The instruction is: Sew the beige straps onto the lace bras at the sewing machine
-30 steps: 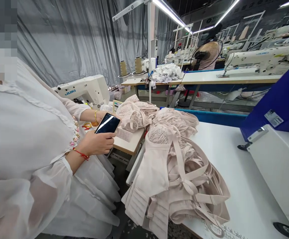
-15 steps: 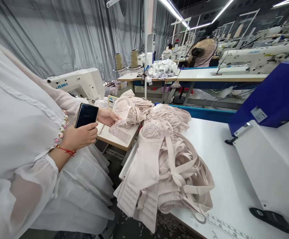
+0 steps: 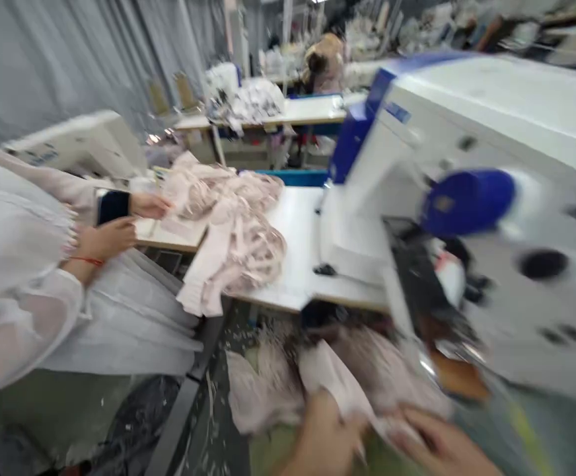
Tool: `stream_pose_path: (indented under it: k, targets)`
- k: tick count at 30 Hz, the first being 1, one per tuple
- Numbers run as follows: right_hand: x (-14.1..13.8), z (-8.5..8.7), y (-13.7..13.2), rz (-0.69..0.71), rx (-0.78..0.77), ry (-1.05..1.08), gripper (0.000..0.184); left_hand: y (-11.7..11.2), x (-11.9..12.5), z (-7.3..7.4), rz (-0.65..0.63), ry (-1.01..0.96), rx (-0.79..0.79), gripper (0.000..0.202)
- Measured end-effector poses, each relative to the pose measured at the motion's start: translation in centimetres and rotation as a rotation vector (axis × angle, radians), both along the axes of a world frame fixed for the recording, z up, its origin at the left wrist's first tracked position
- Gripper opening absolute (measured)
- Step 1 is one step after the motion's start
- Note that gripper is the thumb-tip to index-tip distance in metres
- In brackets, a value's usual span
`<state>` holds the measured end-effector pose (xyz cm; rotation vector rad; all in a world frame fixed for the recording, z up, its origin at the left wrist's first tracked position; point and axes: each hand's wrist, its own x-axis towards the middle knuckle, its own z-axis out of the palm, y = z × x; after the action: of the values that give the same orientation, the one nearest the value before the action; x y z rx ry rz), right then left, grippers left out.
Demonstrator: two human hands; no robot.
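Observation:
The whole view is smeared by motion. At the bottom edge my left hand (image 3: 325, 439) grips a pale pink garment piece (image 3: 340, 383) that runs across to my right hand (image 3: 441, 444). My right hand touches the same piece, but its fingers are too blurred to read. Both hands sit low in front of a white sewing machine (image 3: 466, 132) with a blue cap (image 3: 466, 200). More pale pink fabric (image 3: 263, 396) lies below the table edge by my hands.
A pile of pink lace bras (image 3: 233, 225) lies on the white table (image 3: 302, 264). At the left a co-worker in a white dress (image 3: 25, 264) holds a dark phone (image 3: 112, 205), the other hand (image 3: 149, 205) at the garments. Further sewing tables stand behind.
The view has swung down and to the right, bringing the sewing machine head and my two hands with the pink piece into sight. The co-worker still holds the phone.

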<state>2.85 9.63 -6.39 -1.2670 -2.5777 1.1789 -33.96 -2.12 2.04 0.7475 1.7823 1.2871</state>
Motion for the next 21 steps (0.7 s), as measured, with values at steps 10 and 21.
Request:
stream_pose_path:
  k: [10, 21]
  targets:
    - [9.1, 2.9, 0.0, -0.020, -0.201, 0.310, 0.020, 0.2, 27.3, -4.4, -0.356, 0.202, -0.053, 0.033]
    - [12.5, 3.3, 0.9, -0.026, -0.337, 0.471, 0.013, 2.3, 33.3, -2.1, -0.460, 0.436, -0.122, 0.025]
